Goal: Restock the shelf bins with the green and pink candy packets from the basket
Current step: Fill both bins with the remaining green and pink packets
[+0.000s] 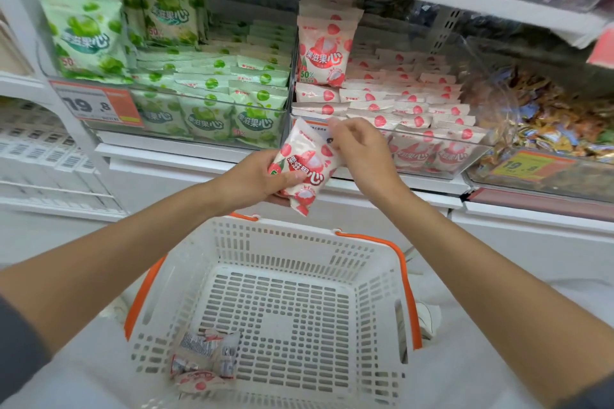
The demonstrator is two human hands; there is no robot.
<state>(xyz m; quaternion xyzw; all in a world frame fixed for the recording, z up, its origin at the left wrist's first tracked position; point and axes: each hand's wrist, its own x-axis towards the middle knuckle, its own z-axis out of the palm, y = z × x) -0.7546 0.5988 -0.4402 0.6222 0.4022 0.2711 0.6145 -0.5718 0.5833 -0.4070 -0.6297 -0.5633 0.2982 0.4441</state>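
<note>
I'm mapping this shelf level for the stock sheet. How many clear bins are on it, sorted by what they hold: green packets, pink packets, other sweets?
Green packet bin: 1
Pink packet bin: 1
Mixed sweets bin: 1
Total: 3

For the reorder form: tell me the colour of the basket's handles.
Orange handles on the white basket, seen best in the head view.
</note>
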